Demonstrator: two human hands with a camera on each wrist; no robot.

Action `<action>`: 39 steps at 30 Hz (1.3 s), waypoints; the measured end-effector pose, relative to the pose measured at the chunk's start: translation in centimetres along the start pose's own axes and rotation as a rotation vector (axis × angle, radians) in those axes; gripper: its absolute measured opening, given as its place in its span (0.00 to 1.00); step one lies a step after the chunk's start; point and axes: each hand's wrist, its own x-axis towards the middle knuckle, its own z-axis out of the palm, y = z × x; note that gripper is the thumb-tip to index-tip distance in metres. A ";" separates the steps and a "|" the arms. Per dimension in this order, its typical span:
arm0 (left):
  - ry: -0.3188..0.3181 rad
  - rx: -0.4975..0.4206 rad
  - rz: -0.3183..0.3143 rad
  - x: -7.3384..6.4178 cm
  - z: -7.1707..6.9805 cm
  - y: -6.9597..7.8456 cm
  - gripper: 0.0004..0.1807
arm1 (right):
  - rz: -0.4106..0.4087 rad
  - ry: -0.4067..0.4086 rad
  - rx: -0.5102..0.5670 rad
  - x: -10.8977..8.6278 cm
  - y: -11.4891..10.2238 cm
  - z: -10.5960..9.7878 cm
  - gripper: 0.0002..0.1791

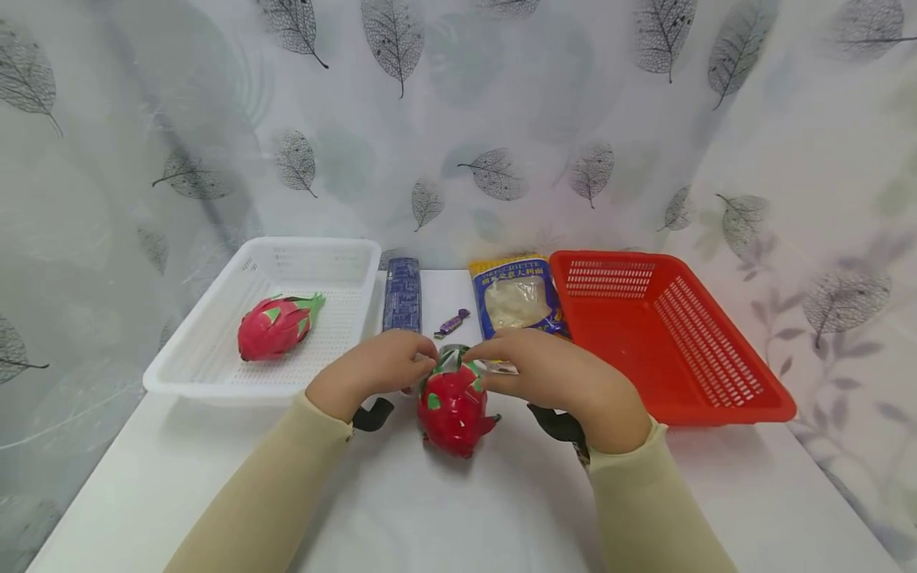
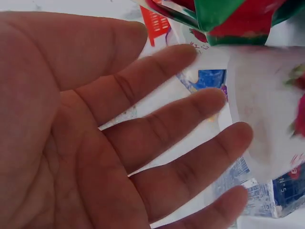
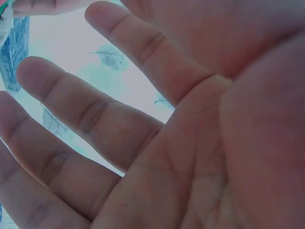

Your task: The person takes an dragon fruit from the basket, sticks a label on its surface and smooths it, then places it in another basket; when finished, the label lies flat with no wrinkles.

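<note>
A red dragon fruit [image 1: 453, 414] with green scale tips lies on the white table between my two hands. My left hand [image 1: 380, 366] is at its upper left side; in the left wrist view its fingers are spread and nearly straight, with nothing in the palm. Opposite it, my right hand [image 1: 555, 374] reaches from the right, fingertips right at the fruit's green top. The right wrist view shows those fingers relaxed and extended over an empty palm. A white cup [image 2: 262, 105] with fruit pictures appears beyond the left fingertips, mostly hidden by the fruit in the head view.
At the left, a white basket [image 1: 215, 388] holds another dragon fruit [image 1: 275, 326]. A red basket [image 1: 623, 358] stands at the right. Behind my hands lie a blue packet [image 1: 403, 294], a purple wrapped candy [image 1: 452, 323] and an orecchiette bag [image 1: 494, 318], with a leaf-patterned curtain [image 1: 458, 119] behind.
</note>
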 end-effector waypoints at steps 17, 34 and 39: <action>0.372 0.057 -0.002 0.5 -0.6 0.6 0.09 | 0.060 0.006 0.019 -0.4 0.4 -0.2 0.28; 0.626 -0.061 0.144 -0.1 -1.3 0.8 0.17 | 0.117 0.128 0.039 0.0 0.7 -1.1 0.29; 0.669 -0.130 0.173 -0.5 -1.1 0.8 0.09 | 0.109 0.148 0.049 0.1 0.6 -1.0 0.27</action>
